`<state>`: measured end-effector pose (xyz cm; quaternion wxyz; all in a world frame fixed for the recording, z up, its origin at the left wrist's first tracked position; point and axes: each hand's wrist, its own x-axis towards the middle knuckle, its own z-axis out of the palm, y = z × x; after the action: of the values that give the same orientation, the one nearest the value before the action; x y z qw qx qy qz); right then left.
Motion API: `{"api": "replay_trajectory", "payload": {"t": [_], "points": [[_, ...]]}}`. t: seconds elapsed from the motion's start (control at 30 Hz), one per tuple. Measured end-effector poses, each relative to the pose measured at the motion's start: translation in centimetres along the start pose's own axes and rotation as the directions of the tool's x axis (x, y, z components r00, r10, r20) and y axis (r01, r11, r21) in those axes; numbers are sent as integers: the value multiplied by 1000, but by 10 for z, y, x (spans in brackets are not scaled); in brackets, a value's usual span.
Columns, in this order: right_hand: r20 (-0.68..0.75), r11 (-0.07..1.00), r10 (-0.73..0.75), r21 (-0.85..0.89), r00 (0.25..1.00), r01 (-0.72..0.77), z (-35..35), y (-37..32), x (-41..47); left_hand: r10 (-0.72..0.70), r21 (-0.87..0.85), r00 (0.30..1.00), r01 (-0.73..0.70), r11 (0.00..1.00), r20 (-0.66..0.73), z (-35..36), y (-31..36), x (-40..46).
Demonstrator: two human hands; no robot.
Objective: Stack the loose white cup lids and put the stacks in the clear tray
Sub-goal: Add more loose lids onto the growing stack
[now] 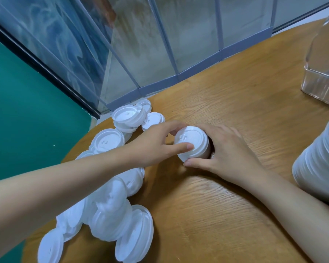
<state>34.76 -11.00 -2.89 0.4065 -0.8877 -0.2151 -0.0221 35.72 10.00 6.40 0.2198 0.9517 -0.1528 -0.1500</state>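
- A round wooden tabletop (226, 196) sits by a clear folding screen (141, 44), with green floor (27, 111) past its left edge.
- Both hands are curled around one small stack of lids (193, 144) near the middle of the tabletop.
- The left hand (156, 145) holds the top lid with a finger across it. The right hand (230, 149) wraps the side. I think this keeps the lids lined up.
- Many loose white lids (110, 211) lie in a heap along the left edge, close enough to grab.
- The clear tray (323, 80) waits at the far right edge, well apart from the stack. I can't see any lids in it.
- A tall white stack (317, 162) stands at the right edge.
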Motion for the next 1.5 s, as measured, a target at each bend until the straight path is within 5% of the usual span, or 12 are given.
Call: {"api": "replay_trajectory", "payload": {"t": [0.43, 0.63, 0.77, 0.93, 1.27, 1.5], "points": [[1, 1000, -10, -10, 1000, 10, -1, -3, -2, -19, 24, 999, 18, 1000, 33, -2, -3, 10], [-38, 1000, -6, -8, 999, 5, 3, 0, -6, 8, 234, 950, 68, 970, -311, -58, -49, 11], [-54, 1000, -24, -19, 998, 23, 1, -1, -4, -275, 307, 909, 370, 877, -313, -96, -88, 7], [-50, 999, -38, -24, 998, 37, -1, -3, -2, -448, 147, 870, 480, 865, -204, -108, -101, 10], [-27, 999, -19, -28, 999, 19, -1, -3, -2, -450, 191, 878, 476, 859, -166, -113, -102, 22], [-28, 999, -12, -32, 1000, 11, 0, -2, -3, -250, 177, 949, 284, 942, -192, -111, -73, 10]]}}
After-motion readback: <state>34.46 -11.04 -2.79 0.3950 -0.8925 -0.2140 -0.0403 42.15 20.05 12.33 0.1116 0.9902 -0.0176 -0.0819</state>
